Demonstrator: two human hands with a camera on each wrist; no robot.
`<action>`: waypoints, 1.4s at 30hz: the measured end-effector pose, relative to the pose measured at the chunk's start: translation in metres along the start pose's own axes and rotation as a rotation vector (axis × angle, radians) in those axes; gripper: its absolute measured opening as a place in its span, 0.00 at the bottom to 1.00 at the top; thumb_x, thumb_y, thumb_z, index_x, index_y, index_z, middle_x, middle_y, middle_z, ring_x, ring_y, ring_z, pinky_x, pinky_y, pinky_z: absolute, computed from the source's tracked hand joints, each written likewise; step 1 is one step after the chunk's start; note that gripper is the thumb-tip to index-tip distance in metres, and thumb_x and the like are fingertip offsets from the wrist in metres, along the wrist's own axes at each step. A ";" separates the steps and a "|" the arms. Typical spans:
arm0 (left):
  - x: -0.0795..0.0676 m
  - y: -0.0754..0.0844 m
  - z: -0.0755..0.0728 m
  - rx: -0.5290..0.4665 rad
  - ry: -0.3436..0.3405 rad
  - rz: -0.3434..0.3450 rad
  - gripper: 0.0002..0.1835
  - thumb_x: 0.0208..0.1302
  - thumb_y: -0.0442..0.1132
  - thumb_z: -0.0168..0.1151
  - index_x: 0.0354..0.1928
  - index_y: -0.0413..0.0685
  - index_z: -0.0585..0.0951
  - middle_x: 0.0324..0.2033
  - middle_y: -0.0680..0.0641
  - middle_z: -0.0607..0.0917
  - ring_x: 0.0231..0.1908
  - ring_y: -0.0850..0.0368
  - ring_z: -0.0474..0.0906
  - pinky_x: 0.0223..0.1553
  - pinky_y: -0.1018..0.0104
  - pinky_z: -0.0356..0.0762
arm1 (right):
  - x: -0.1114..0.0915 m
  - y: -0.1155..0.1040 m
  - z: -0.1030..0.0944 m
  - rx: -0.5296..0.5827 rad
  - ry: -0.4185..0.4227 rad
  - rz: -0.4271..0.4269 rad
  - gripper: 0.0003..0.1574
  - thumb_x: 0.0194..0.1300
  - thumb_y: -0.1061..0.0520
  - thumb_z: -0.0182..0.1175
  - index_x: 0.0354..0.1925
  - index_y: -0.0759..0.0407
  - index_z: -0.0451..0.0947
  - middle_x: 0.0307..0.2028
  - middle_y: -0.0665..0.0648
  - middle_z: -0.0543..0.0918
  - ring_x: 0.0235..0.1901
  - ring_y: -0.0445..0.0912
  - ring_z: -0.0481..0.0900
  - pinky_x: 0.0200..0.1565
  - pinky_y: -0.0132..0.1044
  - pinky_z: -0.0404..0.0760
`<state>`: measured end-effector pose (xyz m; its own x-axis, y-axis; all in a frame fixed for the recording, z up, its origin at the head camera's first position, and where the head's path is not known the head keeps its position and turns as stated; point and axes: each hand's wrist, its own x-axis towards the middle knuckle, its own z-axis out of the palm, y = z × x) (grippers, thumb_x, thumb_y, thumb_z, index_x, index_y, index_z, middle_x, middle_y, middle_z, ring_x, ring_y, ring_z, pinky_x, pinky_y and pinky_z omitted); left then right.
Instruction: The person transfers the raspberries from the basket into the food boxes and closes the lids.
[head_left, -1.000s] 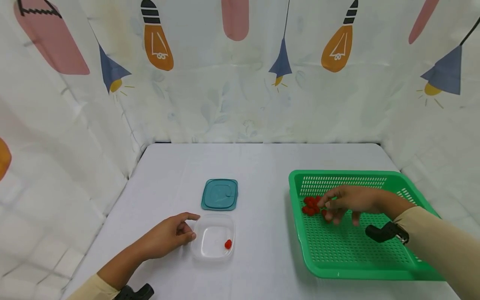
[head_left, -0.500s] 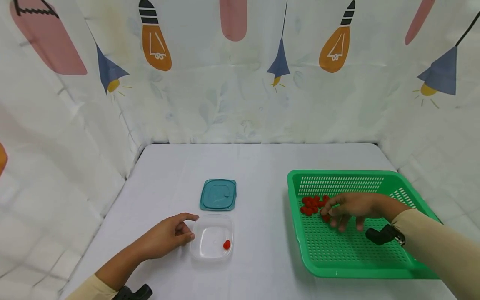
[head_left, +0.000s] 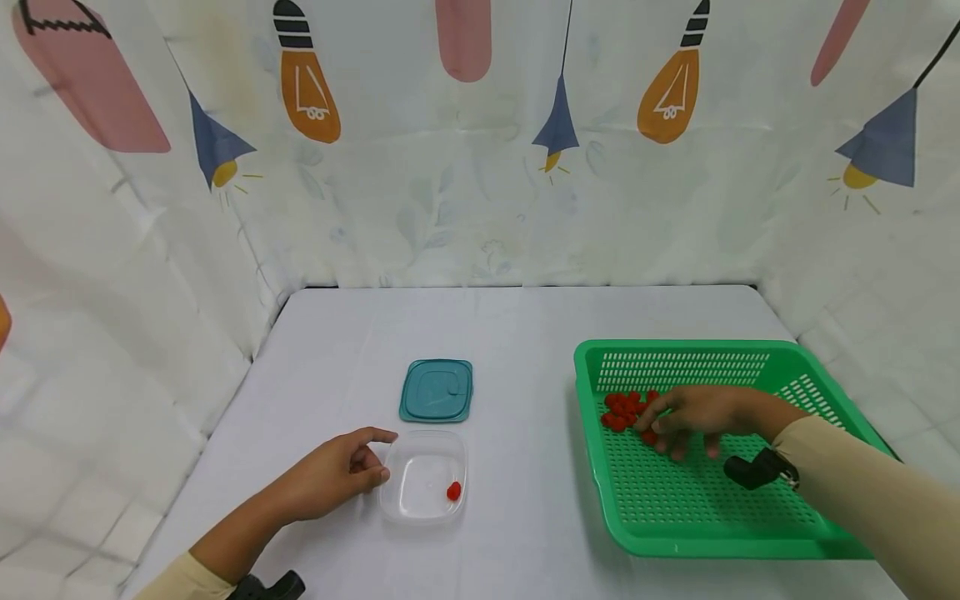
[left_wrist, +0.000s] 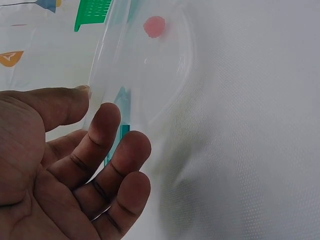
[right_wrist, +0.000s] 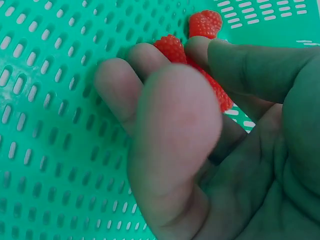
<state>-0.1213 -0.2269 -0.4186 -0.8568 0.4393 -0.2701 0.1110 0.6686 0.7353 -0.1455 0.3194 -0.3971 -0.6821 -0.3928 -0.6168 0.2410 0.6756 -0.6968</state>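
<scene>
My left hand (head_left: 330,473) is at the left side of a small clear plastic container (head_left: 401,504) on the table. Its thumb and index finger hold the rim, and the other fingers curl loosely outside the wall. One red raspberry (head_left: 453,491) lies inside the container, also seen through the wall in the left wrist view. My right hand (head_left: 701,414) is inside a green basket (head_left: 720,546), reaching into several raspberries (head_left: 618,411) at its left side. In the right wrist view, loosely bent fingers (right_wrist: 175,115) are among the raspberries (right_wrist: 205,24), with thumb and index fingertips close together.
Behind the container lies a teal square lid (head_left: 437,390) on the white-covered table (head_left: 525,467). The basket's raised walls stand around my right hand. A printed curtain (head_left: 465,208) hangs along the back and both sides of the table.
My right hand has drawn back slightly from the raspberries, then its index finger has moved left toward them again. The left hand and the container stay in place.
</scene>
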 end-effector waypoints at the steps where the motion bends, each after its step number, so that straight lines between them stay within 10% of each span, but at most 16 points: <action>1: 0.000 0.000 0.000 0.001 0.000 -0.001 0.29 0.68 0.41 0.70 0.67 0.41 0.74 0.32 0.53 0.82 0.33 0.53 0.77 0.31 0.66 0.77 | 0.001 -0.001 0.000 -0.008 -0.004 -0.005 0.17 0.76 0.58 0.55 0.59 0.56 0.81 0.42 0.62 0.83 0.40 0.57 0.84 0.20 0.35 0.77; 36: 0.001 0.000 0.000 0.006 -0.001 -0.001 0.28 0.68 0.42 0.70 0.66 0.42 0.74 0.31 0.53 0.82 0.33 0.53 0.77 0.31 0.66 0.77 | 0.009 -0.003 0.012 -0.135 0.081 -0.057 0.11 0.70 0.62 0.63 0.50 0.58 0.84 0.32 0.57 0.86 0.31 0.53 0.86 0.16 0.33 0.69; 42: 0.002 0.000 0.000 0.005 0.001 0.003 0.28 0.68 0.41 0.69 0.66 0.41 0.74 0.31 0.53 0.83 0.33 0.53 0.78 0.31 0.66 0.77 | 0.010 -0.004 0.009 -0.051 0.103 -0.060 0.14 0.71 0.63 0.60 0.53 0.63 0.83 0.34 0.61 0.85 0.31 0.56 0.87 0.19 0.41 0.80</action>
<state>-0.1227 -0.2261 -0.4197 -0.8567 0.4409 -0.2676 0.1159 0.6701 0.7332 -0.1468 0.3069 -0.4042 -0.7621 -0.3691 -0.5320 0.1638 0.6850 -0.7099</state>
